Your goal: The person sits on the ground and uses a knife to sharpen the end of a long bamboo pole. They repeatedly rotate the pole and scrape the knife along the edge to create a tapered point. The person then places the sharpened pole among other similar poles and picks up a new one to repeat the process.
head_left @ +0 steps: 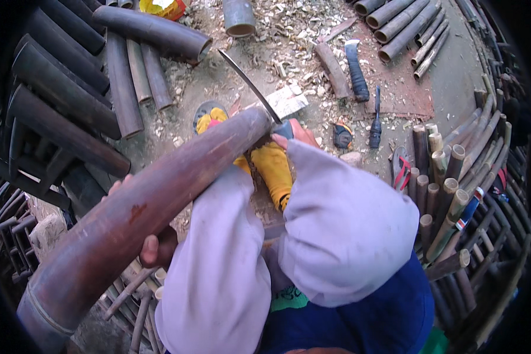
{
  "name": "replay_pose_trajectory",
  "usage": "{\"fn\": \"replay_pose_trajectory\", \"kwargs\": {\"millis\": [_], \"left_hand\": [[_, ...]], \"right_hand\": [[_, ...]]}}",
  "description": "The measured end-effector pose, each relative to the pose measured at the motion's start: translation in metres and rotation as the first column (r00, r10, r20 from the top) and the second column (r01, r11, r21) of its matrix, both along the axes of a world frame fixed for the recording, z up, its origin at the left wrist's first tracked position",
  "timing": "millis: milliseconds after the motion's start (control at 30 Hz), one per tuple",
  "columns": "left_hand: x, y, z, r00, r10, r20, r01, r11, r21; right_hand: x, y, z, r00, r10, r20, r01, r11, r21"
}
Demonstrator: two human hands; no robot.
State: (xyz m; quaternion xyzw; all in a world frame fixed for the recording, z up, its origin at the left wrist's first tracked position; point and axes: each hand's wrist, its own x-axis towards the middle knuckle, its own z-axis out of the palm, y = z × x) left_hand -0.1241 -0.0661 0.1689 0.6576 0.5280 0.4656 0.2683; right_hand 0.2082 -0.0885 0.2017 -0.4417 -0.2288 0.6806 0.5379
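Note:
A long, thick brown bamboo tube point(159, 189) slants from the lower left up to the middle, over my legs. My left hand point(158, 248) grips it from below, with a thumb on the near side and fingertips showing past the far edge. At the tube's upper end my right hand point(302, 135) is closed round the dark handle of a long curved knife point(249, 84). Its blade points up and left, crossing close to the tube's end; whether it touches the rim I cannot tell. The right sleeve hides part of that hand.
Dark bamboo tubes point(68, 127) are stacked at the left, with more at the upper right point(404, 26) and upright pieces point(445, 183) at the right. Wood chips point(289, 41) litter the floor. A black-wrapped tool point(356, 71) and a dark, narrow-handled tool point(375, 121) lie beyond my right hand.

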Motion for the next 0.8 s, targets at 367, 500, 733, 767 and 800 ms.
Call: {"fn": "replay_pose_trajectory", "kwargs": {"millis": [367, 500, 733, 767, 800], "left_hand": [[0.022, 0.019, -0.004, 1.0, -0.007, -0.004, 0.007, 0.965, 0.263], [0.005, 0.015, -0.016, 0.976, -0.042, -0.216, 0.131, 0.9, 0.416], [-0.013, 0.02, -0.024, 0.976, -0.078, -0.204, 0.168, 0.864, 0.475], [-0.008, 0.017, -0.022, 0.983, -0.054, -0.177, 0.133, 0.869, 0.477], [-0.001, 0.016, -0.025, 0.99, -0.032, -0.138, 0.095, 0.874, 0.476]], "right_hand": [[-0.005, -0.012, 0.019, 1.0, -0.025, 0.005, 0.025, 0.998, -0.049], [-0.004, -0.034, 0.042, 0.999, 0.006, -0.033, -0.008, 0.998, -0.06], [-0.007, -0.05, 0.076, 0.995, 0.011, -0.1, -0.02, 0.996, -0.083], [-0.009, -0.045, 0.075, 0.989, 0.003, -0.149, -0.016, 0.996, -0.091], [-0.01, -0.038, 0.072, 0.98, -0.001, -0.197, -0.021, 0.994, -0.11]]}}
